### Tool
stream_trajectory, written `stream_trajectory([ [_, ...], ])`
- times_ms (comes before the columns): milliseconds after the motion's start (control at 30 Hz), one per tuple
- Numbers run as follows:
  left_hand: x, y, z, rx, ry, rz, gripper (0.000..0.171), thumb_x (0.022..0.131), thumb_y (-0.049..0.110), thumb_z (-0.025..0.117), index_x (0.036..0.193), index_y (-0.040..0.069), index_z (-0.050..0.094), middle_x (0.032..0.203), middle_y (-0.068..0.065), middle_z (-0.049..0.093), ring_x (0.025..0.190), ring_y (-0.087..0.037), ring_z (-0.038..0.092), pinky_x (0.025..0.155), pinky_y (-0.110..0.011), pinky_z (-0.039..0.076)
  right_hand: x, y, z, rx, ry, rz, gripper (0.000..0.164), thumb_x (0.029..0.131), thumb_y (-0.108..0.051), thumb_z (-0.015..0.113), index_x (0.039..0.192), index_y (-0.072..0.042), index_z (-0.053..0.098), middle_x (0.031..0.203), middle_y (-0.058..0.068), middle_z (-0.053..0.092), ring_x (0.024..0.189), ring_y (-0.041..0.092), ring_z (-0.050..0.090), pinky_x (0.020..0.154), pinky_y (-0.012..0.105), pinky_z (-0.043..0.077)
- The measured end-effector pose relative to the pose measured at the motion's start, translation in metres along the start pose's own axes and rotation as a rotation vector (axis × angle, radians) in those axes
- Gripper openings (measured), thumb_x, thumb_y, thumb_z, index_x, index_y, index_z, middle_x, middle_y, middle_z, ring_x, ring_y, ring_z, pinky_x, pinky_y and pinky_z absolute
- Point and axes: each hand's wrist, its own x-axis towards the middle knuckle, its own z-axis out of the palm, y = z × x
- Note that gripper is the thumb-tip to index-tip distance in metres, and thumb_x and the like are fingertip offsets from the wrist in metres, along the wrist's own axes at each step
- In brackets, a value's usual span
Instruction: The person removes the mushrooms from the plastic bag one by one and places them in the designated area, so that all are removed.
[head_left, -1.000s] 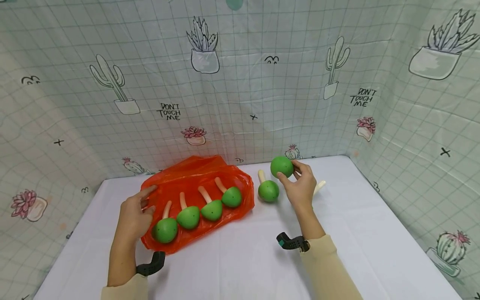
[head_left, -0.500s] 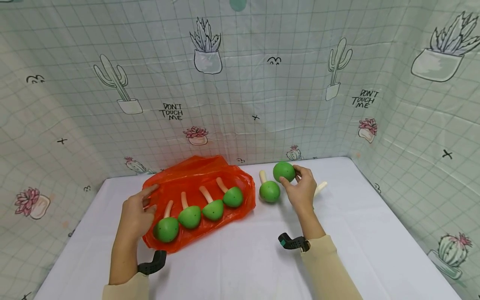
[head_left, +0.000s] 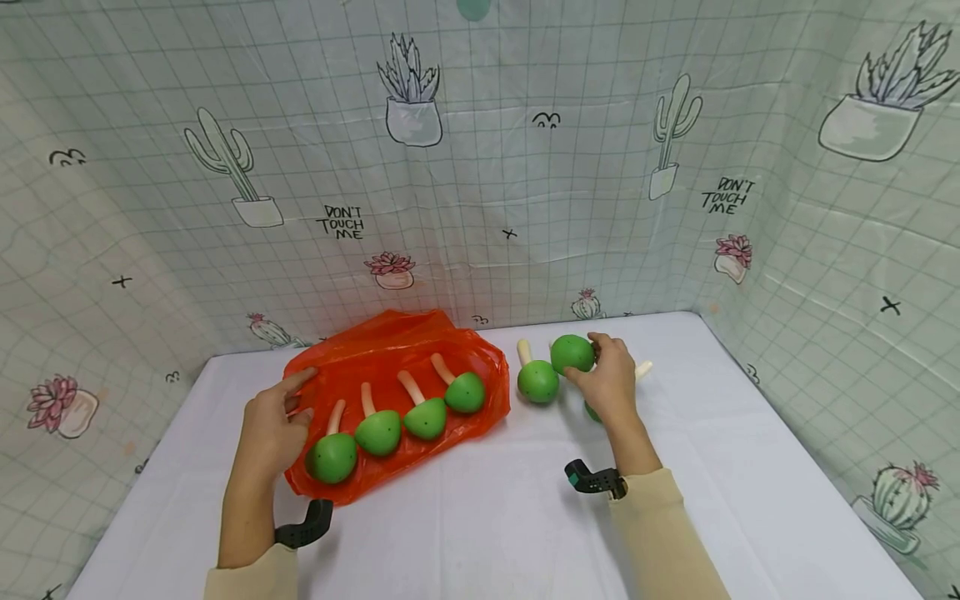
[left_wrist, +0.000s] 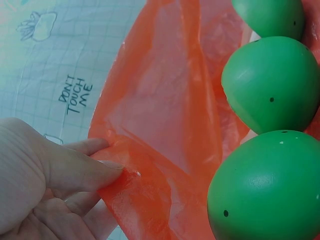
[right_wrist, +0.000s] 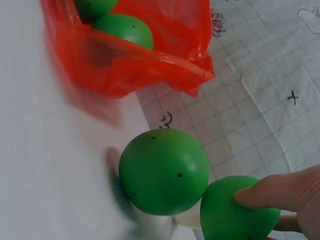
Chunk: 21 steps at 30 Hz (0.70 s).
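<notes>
My right hand (head_left: 609, 379) grips the green cap of a toy mushroom (head_left: 572, 355) between thumb and fingers. Close to its left, a second green mushroom (head_left: 537, 382) lies with its pale stem pointing back. Partly hidden beneath the right hand is a third one, its stem (head_left: 644, 368) showing on the right. My left hand (head_left: 273, 437) is at the left side of a red plastic bag (head_left: 390, 342); in the left wrist view, thumb and fingers pinch the bag's edge (left_wrist: 135, 185). Several green-capped mushrooms (head_left: 378, 433) lie in a slanting row on the bag.
A white cloth covers the table (head_left: 465, 533). Behind and beside it hangs a grid-patterned curtain (head_left: 480, 183) printed with cacti, close to the table's back edge. Black camera mounts (head_left: 303, 527) sit on both wrists.
My right hand has come down and slightly to the right with the mushroom, bringing it beside the lying one. The left hand stays on the bag.
</notes>
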Motion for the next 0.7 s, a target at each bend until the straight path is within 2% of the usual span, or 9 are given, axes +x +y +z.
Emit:
stream_trajectory([
  [67,0.0001,-0.0003,0.0,-0.001,0.0,-0.003,0.065,0.098,-0.013,0.056,0.16,0.004,0.043,0.154,-0.032,0.046,0.137,-0.052,0.051,0.105,-0.059,0.049,0.0002,0.0007,-0.001,-0.041,-0.023,0.005,0.07,0.085,-0.009,0.082,0.145,0.012,0.051,0.127,0.032,0.056,0.115,0.046,0.055,0.102,0.057,0.047],
  [300,-0.0005,-0.0001,-0.0014,-0.001,0.006,0.015,0.065,0.098,-0.013,0.056,0.159,0.003,0.043,0.153,-0.033,0.048,0.136,-0.052,0.052,0.105,-0.059,0.049,0.0001,0.0034,-0.0028,-0.078,-0.048,0.033,0.072,0.084,-0.01,0.076,0.147,0.01,0.049,0.137,0.036,0.051,0.127,0.052,0.05,0.109,0.064,0.043],
  [700,0.001,-0.0004,-0.0009,-0.005,0.0,0.014,0.065,0.098,-0.014,0.057,0.16,0.004,0.043,0.155,-0.033,0.045,0.137,-0.053,0.05,0.106,-0.06,0.048,0.0001,0.0063,-0.0057,-0.107,-0.103,0.066,0.07,0.089,-0.016,0.075,0.146,0.014,0.048,0.135,0.037,0.056,0.125,0.051,0.053,0.107,0.063,0.044],
])
